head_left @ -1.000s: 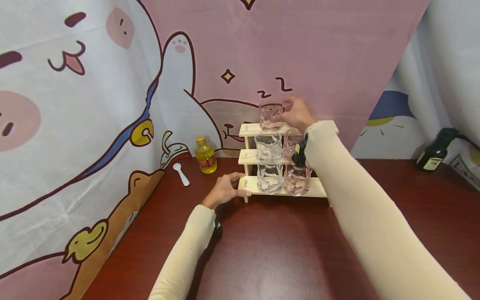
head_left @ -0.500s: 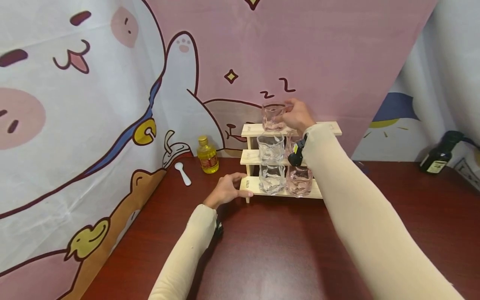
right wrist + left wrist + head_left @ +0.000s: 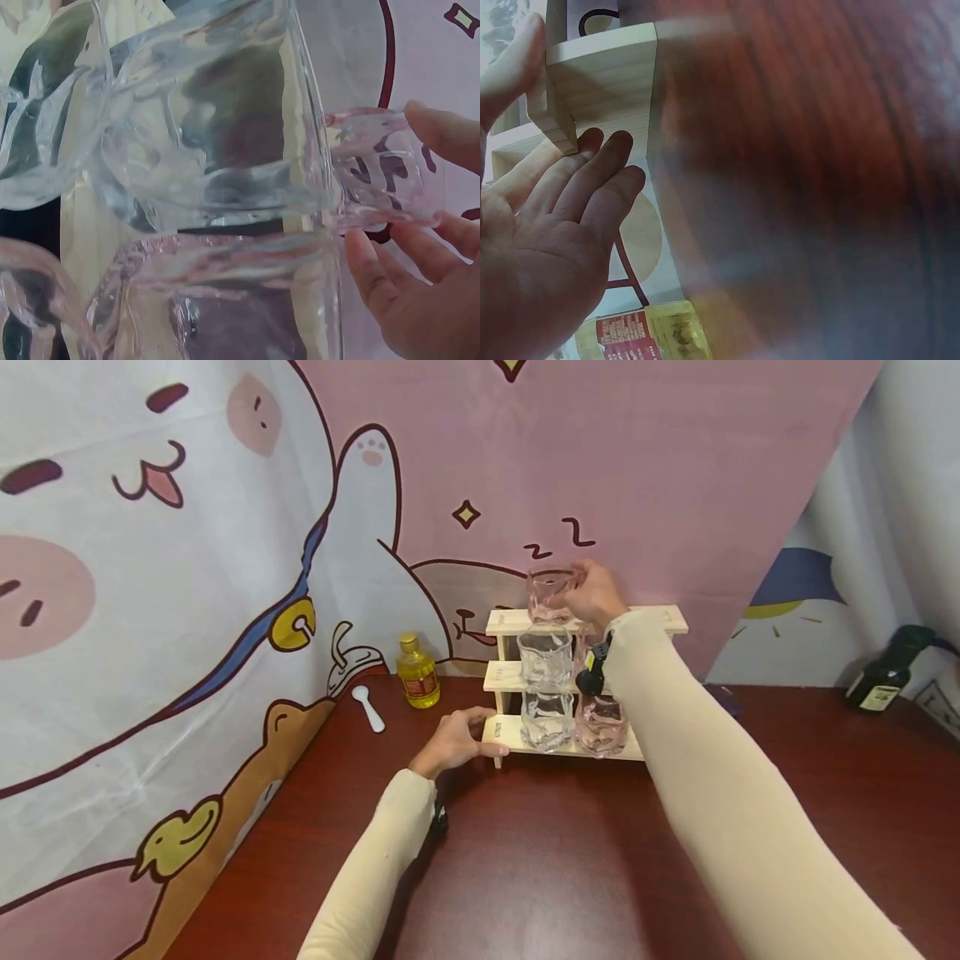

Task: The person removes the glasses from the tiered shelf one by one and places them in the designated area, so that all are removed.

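A three-tier wooden rack (image 3: 507, 622) stands at the back of the table. My left hand (image 3: 455, 742) grips the left end of its lowest board; in the left wrist view the thumb and fingers lie on opposite sides of the wood (image 3: 604, 82). On the top board, my right hand (image 3: 597, 593) holds a pink wavy glass (image 3: 545, 599) by its right side, thumb and fingers around it in the right wrist view. Clear glasses stand on the middle (image 3: 545, 658) and lowest tiers (image 3: 547, 724). Beside them are pink glasses, one low (image 3: 602, 732), one largely hidden by my wrist.
Left of the rack are a small bottle of yellow oil (image 3: 418, 677) and a white spoon (image 3: 368, 708) on the dark red table (image 3: 525, 860). A dark bottle (image 3: 881, 672) stands far right. A printed cloth (image 3: 660, 468) hangs behind.
The view has shifted slightly, moving the scene a little to the right. The right hand's fingers have come further round the pink glass on the top board. The left hand keeps its hold.
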Demonstrator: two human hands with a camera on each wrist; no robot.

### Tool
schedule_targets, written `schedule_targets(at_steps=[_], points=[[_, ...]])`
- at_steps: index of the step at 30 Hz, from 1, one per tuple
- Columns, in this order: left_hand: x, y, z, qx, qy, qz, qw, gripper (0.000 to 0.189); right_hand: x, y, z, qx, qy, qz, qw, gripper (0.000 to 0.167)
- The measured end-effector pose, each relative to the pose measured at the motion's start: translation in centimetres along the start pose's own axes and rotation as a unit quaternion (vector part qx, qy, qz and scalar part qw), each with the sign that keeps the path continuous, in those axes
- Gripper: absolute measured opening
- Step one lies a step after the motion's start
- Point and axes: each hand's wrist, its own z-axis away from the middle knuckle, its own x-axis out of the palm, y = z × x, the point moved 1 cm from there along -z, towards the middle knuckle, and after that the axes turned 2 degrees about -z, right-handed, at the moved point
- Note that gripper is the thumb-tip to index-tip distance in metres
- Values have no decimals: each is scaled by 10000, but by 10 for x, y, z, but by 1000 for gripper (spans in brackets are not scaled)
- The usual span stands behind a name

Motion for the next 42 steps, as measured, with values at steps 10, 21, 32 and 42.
schedule_targets(at_steps=[10, 21, 32, 42], points=[[1, -4, 6, 61, 65, -4, 10000, 71, 17, 6, -4, -202, 596, 59, 9980, 83], [2, -1, 2, 85, -18, -14, 10000, 71, 9, 12, -1, -375, 747, 118, 9964, 71], [6, -2, 3, -32, -13, -207, 9998, 72, 14, 12, -8, -328, 356, 286, 9984, 79], [-1, 0, 1, 57, 78, -322, 9994, 71, 18, 9, -14, -333, 350, 184, 9987, 84]])
